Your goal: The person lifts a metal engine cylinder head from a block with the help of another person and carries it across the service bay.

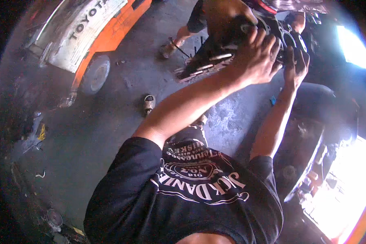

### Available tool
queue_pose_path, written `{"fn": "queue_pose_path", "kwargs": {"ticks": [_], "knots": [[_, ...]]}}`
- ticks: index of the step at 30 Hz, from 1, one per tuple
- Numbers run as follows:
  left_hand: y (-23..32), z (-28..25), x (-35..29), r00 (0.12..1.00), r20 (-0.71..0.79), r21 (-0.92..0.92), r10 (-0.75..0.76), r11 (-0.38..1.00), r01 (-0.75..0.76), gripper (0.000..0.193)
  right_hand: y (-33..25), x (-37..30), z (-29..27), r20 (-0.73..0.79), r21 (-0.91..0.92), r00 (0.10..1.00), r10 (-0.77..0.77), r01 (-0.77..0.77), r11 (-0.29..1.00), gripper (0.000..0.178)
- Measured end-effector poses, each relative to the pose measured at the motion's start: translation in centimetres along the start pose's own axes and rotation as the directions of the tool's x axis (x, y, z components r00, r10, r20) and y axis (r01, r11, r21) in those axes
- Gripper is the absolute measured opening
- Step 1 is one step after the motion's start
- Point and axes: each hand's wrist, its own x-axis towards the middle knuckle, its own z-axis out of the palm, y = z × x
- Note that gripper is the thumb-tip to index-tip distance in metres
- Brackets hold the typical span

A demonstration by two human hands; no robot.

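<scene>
A flat, pale metal gasket with round openings (283, 35) is in front of me at the upper right. My right hand (296, 68) grips its near edge, with the thumb on one side and the fingers on the other. Beside it, my left hand (259, 57) is raised with curled fingers close to the gasket's left part. What those fingers hold is hidden behind them. Dark machinery lies behind both hands, too dim to make out. Below and left of my left hand, a long dark metal assembly (203, 70) carries several pale bars and upright rods.
Another person (225, 18) is bent down just beyond my hands. A white and orange vehicle (97, 44) with a grey wheel (96, 75) stands at the left. A sandalled foot (149, 103) rests on the grey floor (89, 142). A large dark rounded form (290, 162) is at my right.
</scene>
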Motion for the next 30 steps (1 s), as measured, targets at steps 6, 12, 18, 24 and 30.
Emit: {"fn": "queue_pose_path", "kwargs": {"ticks": [6,12,18,24,30], "knots": [[-8.0,-3.5,1.5,1.0,0.028,-0.103,0.014,0.995,-0.011,0.062,-11.4,2.2,-1.7,0.272,0.472,0.954,0.129,-0.249,0.846,0.03],[-7.9,-1.2,1.9,0.994,-0.068,-0.393,0.08,0.914,-0.101,0.041,-11.8,-3.7,-4.0,0.136,-0.252,0.987,0.083,-0.046,0.967,0.047],[4.0,-3.3,0.6,0.929,-0.072,-0.328,0.362,0.872,-0.365,0.042,-11.0,-13.6,-12.4,-0.125,-0.49,0.965,0.229,-0.261,0.832,0.051],[14.8,-3.0,0.2,0.949,0.047,-0.281,0.312,0.916,-0.287,0.055,-3.5,-16.1,-18.7,-0.109,-0.263,0.953,0.283,-0.303,0.916,0.047],[21.2,-0.8,-3.3,0.97,0.156,0.05,0.188,0.979,-0.198,0.061,2.7,-17.4,-19.2,-0.177,-0.206,0.925,0.337,-0.369,0.906,0.051]]}}
